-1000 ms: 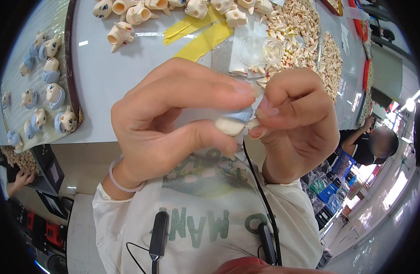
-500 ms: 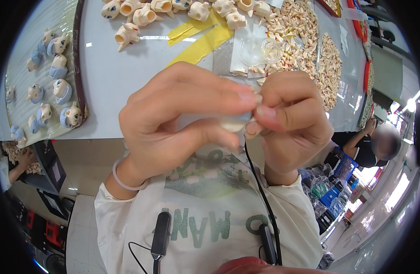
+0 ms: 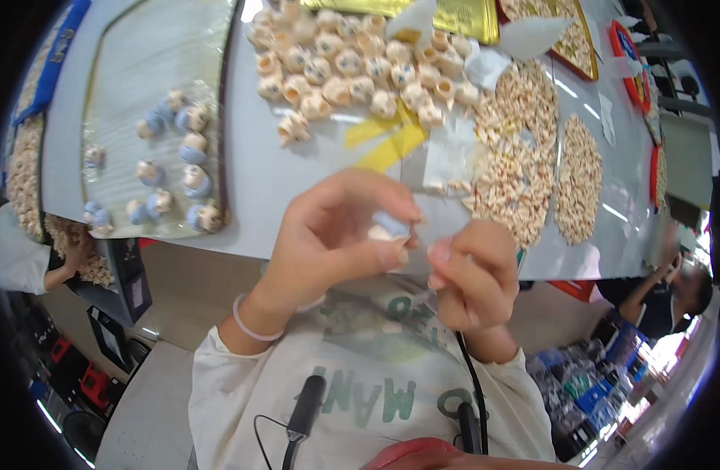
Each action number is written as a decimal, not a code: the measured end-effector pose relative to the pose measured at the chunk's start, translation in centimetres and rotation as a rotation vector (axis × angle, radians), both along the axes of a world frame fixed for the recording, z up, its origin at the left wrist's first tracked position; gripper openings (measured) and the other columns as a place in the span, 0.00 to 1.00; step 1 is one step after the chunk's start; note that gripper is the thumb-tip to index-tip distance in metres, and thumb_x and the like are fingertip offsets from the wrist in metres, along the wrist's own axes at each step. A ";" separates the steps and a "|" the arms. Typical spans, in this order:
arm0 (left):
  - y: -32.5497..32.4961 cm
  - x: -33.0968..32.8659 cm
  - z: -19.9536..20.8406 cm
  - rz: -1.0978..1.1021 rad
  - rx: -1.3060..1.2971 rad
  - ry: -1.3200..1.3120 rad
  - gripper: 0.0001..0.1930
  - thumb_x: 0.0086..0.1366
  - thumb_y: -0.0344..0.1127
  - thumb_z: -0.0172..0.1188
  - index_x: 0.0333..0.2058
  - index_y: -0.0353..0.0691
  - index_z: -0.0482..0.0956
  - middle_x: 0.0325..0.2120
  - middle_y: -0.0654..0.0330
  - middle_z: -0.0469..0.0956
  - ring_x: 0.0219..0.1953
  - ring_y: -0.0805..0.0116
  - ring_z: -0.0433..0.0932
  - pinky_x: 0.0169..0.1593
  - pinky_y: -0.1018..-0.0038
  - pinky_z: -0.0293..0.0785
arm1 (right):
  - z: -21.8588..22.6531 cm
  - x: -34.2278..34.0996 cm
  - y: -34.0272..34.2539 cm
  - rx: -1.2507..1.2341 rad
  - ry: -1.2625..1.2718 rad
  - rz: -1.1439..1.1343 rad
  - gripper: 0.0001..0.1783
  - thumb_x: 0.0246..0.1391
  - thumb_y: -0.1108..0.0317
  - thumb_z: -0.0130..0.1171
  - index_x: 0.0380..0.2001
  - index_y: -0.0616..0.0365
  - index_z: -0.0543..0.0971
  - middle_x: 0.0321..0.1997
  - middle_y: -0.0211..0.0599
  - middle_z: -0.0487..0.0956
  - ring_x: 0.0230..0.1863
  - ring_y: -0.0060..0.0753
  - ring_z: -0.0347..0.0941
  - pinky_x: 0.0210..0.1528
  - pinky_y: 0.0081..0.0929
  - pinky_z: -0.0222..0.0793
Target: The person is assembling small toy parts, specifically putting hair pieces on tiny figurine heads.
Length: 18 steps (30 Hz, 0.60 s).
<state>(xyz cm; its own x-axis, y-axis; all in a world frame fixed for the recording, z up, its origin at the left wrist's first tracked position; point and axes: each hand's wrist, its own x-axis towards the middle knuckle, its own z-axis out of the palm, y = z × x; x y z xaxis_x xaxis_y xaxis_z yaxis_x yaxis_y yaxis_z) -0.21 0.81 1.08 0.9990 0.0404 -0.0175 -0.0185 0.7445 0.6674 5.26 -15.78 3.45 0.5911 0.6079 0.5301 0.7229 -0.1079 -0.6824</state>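
Observation:
My left hand [image 3: 336, 235] pinches a small cream and pale-blue toy piece [image 3: 390, 228] between thumb and fingers, held up above the near table edge. My right hand [image 3: 473, 278] is just right of it, fingers curled, fingertips close to the piece; what it holds, if anything, is too small to tell. A pale bracelet circles my left wrist.
On the grey table [image 3: 274, 180] lie a pile of cream toy figures [image 3: 352, 66], a clear tray [image 3: 152, 117] with several blue-and-cream figures, yellow strips [image 3: 383, 141], small clear bags [image 3: 450, 157] and heaps of tiny cream parts [image 3: 524, 164]. Other people are at the left and right edges.
Both hands have moved away from the camera and slightly apart. The view has tilted so that more of the table shows.

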 end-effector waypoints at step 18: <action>19.1 24.5 5.5 0.330 0.584 0.087 0.15 0.58 0.35 0.48 0.42 0.33 0.66 0.34 0.53 0.70 0.33 0.63 0.71 0.41 0.74 0.69 | -3.1 -2.1 -0.7 -0.140 -0.472 0.096 0.11 0.39 0.72 0.58 0.31 0.59 0.76 0.27 0.28 0.70 0.28 0.23 0.67 0.27 0.17 0.62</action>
